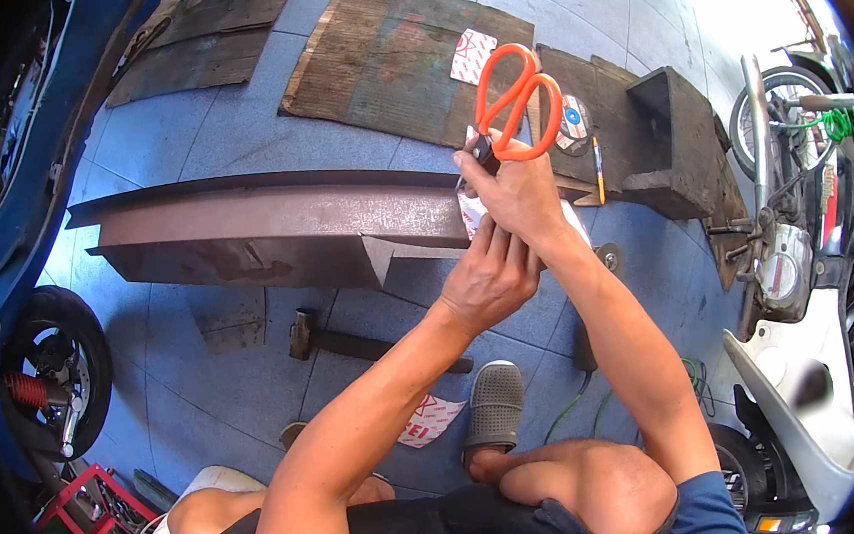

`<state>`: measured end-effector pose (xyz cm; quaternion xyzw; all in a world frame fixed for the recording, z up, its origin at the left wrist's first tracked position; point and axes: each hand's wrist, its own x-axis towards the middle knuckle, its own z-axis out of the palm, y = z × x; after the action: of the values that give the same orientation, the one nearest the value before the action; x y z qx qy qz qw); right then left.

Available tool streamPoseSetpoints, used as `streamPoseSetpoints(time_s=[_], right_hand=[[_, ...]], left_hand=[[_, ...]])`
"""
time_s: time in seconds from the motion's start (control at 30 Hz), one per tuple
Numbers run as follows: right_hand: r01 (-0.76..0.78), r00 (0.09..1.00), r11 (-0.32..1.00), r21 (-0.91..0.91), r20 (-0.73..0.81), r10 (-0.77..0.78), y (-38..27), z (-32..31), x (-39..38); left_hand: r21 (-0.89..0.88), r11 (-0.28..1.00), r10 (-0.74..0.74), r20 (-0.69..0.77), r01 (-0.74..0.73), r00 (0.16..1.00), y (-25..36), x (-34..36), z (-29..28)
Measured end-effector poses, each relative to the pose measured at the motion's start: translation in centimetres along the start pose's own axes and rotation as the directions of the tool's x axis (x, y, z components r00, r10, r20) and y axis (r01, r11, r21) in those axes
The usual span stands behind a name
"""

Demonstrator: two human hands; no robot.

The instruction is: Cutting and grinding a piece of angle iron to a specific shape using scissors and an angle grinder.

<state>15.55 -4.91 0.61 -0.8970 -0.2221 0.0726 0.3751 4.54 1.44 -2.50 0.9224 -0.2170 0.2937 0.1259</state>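
Blue-tiled floor (207, 405) under pretty much everything, with a motorbike (784, 274) parked over at the right edge. Biggest thing in the work area is a long brown metal channel (283, 218), lying crosswise in front of the person, right end up by the hands. Past it there's a worn brown board (381, 65) lying flat, plus a grubby dark box (670, 191) further right. Hammer (383, 347) is on the floor on the near side of the channel, head to the left, with a grey clog (495, 402) just beside the handle end. Right hand (525, 194) has thumb and fingers wrapped round the dark middle of the orange-handled scissors (549, 137), up by the channel's right end, loops pointing away from the person. Left hand (493, 277) is right below, fingers curled in by the right wrist, but can't tell if it's gripping anything, fingertips are hidden. White-and-red paper (469, 215) shows under the hands, and a loose scrap (434, 425) lies left of the clog. Smallest bits: a round disc (574, 120) with a blue centre and a skinny pen (599, 168) near it
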Motion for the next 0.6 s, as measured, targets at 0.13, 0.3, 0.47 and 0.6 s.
streamPoseSetpoints(time_s=[0.13, 0.3, 0.47, 0.6], right_hand=[[-0.026, 1.000, 0.999, 0.027, -0.006, 0.026, -0.16, 0.00, 0.10], [0.105, 0.974, 0.993, 0.057, -0.205, -0.092, -0.69, -0.13, 0.07], [0.053, 0.970, 0.948, 0.313, -0.240, 0.025, -0.92, -0.51, -0.42], [0.031, 0.991, 0.963, 0.266, -0.136, 0.006, -0.51, -0.71, -0.58]], left_hand=[[-0.008, 1.000, -0.022, 0.062, 0.022, 0.998, -0.02, -0.24, 0.11], [-0.017, 1.000, -0.021, 0.065, 0.022, 0.998, -0.07, 0.10, -0.01], [-0.010, 1.000, -0.023, 0.054, 0.024, 0.998, -0.46, 0.19, -0.14], [0.005, 1.000, -0.030, 0.044, 0.030, 0.999, -0.43, 0.20, 0.07]])
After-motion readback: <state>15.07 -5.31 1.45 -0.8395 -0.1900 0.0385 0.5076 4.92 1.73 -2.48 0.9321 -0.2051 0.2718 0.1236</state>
